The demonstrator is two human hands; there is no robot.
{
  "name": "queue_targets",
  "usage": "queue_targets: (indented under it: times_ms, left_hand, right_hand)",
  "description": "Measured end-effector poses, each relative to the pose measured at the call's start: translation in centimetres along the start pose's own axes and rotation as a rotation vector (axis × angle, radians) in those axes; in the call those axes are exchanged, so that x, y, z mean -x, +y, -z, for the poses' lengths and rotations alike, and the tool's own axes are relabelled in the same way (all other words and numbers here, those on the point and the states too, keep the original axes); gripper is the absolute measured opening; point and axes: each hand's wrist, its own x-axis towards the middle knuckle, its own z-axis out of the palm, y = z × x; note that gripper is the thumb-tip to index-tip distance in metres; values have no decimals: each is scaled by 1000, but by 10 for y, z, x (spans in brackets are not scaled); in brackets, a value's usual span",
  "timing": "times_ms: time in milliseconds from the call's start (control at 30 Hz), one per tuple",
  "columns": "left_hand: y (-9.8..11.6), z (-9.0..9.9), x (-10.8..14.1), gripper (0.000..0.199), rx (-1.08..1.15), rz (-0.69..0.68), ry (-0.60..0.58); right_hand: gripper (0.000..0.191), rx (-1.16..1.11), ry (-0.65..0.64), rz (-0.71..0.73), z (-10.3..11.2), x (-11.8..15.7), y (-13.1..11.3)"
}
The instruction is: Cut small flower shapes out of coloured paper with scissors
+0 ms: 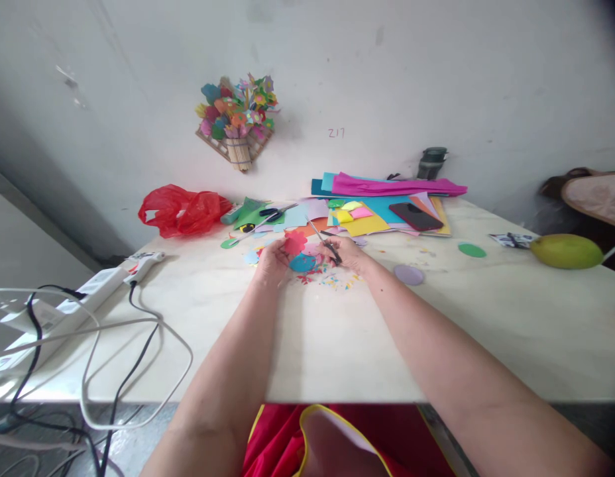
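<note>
Between the fingers of my left hand (274, 261) is a red paper flower (296, 243) with a scalloped edge. My right hand (348, 256) is closed around a pair of scissors (329, 248), whose blades point up and to the left, away from me. The blades stand apart from the red paper. Under and between my hands lie a blue paper circle (302, 263) and many small coloured paper scraps (332, 279). A lilac paper circle (409, 274) rests to the right of my right forearm.
Behind my hands are coloured paper sheets (363, 226), a phone (415, 216) and dark-handled scissors (270, 214). A red plastic bag (181, 211) sits at the back left. Power strips (96, 285) with loose cables occupy the left edge. At right lies a yellow-green mango-like fruit (566, 251).
</note>
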Motion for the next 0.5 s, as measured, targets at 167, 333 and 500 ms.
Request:
queue_targets:
  times_ms: [167,333,500]
  left_hand:
    - [9,9,-7,13,-103,-213,-2]
    - [22,21,-15,27,-208,-423,158]
    - [27,42,-27,20,-308,-481,261]
  right_hand:
    - [21,45,46,-18,0,3,-4]
    - [24,66,95,-42,-1,3,-5]
    - [25,72,112,-49,-1,0,-3]
